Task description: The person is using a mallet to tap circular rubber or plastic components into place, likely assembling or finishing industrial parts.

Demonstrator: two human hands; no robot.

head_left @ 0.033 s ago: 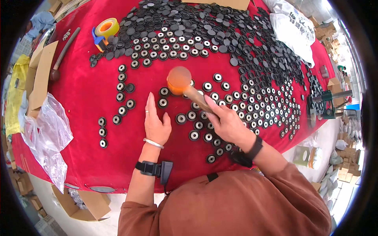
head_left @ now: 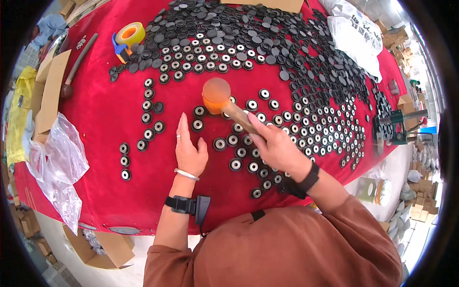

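Observation:
My right hand point(head_left: 279, 149) is closed around the wooden handle of a mallet with an orange-brown head point(head_left: 216, 93). The head hangs over or rests on the small wheels beneath it; I cannot tell which, and it hides part of them. My left hand point(head_left: 190, 154) lies flat on the red cloth point(head_left: 158, 201), fingers stretched together and thumb apart, holding nothing. Just beyond its fingers are black wheels with silver bearing centres point(head_left: 197, 125). Many more of these wheels point(head_left: 235, 164) spread under and around my right hand.
Black discs and rings point(head_left: 201, 24) cover the far side. A yellow tape roll on a blue dispenser point(head_left: 130, 36), another mallet point(head_left: 76, 67), a cardboard box point(head_left: 51, 91) and clear plastic point(head_left: 55, 162) lie left. A white bag point(head_left: 356, 38) and green metal tool point(head_left: 398, 126) are right.
The mallet head has shifted very slightly up and left, and my right hand has moved a little with it. My left hand stays in place.

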